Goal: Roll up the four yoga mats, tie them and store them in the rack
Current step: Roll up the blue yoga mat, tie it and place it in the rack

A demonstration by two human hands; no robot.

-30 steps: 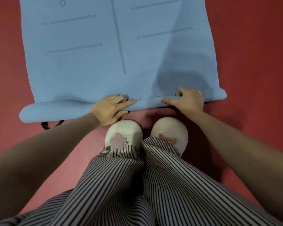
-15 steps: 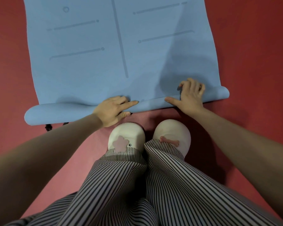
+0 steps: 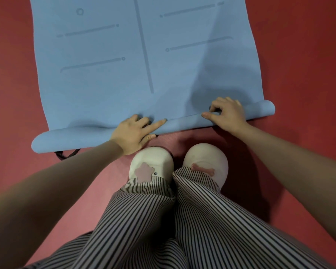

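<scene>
Two hands (image 3: 132,133) (image 3: 228,113) grip part-rolled blue mat (image 3: 105,88).

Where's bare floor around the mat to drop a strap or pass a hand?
Free: red floor left of the blue mat, and right of it. Crowded: left hand and right hand grip the roll, shoes close behind it, black cord under its left end.

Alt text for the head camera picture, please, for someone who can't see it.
A person's left hand and right hand grip the rolled near end of a blue yoga mat, most of it lying flat on a red floor. White shoes and striped trousers fill the bottom; a black cord peeks from under the roll's left end.
</scene>
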